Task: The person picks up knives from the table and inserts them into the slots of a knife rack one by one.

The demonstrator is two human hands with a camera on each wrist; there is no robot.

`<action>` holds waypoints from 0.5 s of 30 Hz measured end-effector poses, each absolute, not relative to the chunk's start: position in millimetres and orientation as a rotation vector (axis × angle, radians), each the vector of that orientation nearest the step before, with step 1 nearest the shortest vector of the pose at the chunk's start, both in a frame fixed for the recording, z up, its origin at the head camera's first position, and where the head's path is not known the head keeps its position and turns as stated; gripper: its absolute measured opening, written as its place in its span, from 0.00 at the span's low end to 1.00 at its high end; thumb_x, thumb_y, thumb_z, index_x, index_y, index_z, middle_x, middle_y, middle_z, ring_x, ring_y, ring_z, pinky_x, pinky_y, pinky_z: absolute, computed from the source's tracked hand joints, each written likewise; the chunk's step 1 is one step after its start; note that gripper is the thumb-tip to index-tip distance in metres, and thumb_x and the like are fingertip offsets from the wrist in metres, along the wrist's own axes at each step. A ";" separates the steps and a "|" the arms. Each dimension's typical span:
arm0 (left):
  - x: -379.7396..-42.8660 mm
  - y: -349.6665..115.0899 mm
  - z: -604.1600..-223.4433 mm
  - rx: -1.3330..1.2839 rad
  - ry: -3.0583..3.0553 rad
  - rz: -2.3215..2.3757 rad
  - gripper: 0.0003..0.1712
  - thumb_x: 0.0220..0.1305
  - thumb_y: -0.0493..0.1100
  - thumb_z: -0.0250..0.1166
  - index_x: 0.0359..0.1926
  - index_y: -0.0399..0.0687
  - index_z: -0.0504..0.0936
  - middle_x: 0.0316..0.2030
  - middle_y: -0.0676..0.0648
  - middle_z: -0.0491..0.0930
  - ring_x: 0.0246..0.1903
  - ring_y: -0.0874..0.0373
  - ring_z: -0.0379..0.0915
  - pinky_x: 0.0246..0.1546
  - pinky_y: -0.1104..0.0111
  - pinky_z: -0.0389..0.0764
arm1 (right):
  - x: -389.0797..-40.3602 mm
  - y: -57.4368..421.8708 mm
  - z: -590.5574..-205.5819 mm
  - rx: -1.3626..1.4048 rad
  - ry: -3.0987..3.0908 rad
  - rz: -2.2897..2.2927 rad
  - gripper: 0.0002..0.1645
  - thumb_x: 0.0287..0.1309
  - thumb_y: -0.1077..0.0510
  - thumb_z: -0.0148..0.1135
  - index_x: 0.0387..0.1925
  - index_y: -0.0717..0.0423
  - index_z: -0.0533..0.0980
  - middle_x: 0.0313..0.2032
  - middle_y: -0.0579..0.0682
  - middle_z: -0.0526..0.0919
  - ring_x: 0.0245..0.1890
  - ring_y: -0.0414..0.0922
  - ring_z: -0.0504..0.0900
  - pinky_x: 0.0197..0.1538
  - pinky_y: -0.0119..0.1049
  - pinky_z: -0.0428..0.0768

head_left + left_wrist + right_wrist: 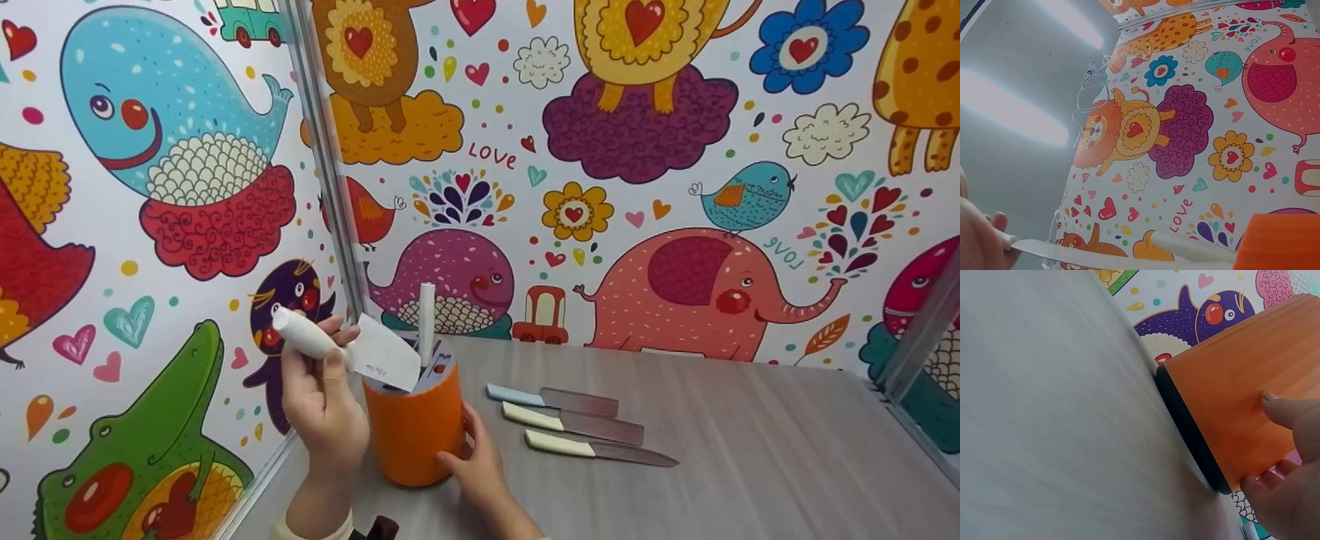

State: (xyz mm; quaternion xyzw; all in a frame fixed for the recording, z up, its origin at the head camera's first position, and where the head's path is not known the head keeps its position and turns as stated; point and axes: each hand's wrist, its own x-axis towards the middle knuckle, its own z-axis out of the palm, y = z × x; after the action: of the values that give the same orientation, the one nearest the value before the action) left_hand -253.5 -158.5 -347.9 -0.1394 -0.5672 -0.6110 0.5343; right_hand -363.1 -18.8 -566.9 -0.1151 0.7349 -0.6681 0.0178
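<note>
One table (735, 420) bears an upright orange block (415, 435), steadied in the right hand (480, 459). The left hand (328, 409) grips a cleaver (386, 356), its blade slanting at the block's slotted top; whether it is inside, I cannot tell. Best keep the blade aligned with its slot, fingers off the edge, the brace firm.

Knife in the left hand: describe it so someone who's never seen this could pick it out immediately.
On the gray table stands an orange knife block. At its top, the left hand grips the knife by its white handle. Unlike the upright handle in the block and the three knives lying flat, it is tilted and held.
</note>
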 end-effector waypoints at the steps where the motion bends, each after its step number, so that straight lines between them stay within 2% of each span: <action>1: -255.0 -158.2 -346.6 -0.340 -1.362 -1.442 0.22 0.72 0.27 0.50 0.65 0.33 0.66 0.52 0.44 0.80 0.51 0.55 0.81 0.66 0.71 0.71 | -363.0 -18.8 -566.9 -0.352 2.285 -2.072 0.54 0.50 0.62 0.74 0.73 0.35 0.58 0.73 0.48 0.64 0.73 0.53 0.63 0.72 0.54 0.64; 6: -262.2 -153.6 -339.1 -0.399 -1.422 -1.412 0.17 0.72 0.27 0.49 0.59 0.31 0.70 0.49 0.50 0.81 0.48 0.51 0.80 0.64 0.70 0.73 | -363.6 -19.7 -568.2 -0.346 2.300 -2.092 0.53 0.49 0.63 0.74 0.73 0.38 0.58 0.73 0.51 0.65 0.73 0.54 0.64 0.72 0.55 0.64; 15: -277.0 -147.1 -335.2 -0.359 -1.580 -1.471 0.19 0.74 0.32 0.51 0.63 0.38 0.68 0.54 0.47 0.80 0.51 0.51 0.80 0.65 0.73 0.71 | -362.9 -21.8 -567.2 -0.318 2.282 -2.105 0.52 0.49 0.64 0.73 0.72 0.37 0.60 0.72 0.51 0.66 0.73 0.54 0.64 0.71 0.54 0.67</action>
State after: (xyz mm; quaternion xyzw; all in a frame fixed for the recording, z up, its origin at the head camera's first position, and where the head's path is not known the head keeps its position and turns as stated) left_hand -277.0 -147.1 -335.2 -0.1457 -0.6417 -0.5972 0.4587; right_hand -362.9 -21.8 -567.2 -0.1018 0.7312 -0.6745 0.0103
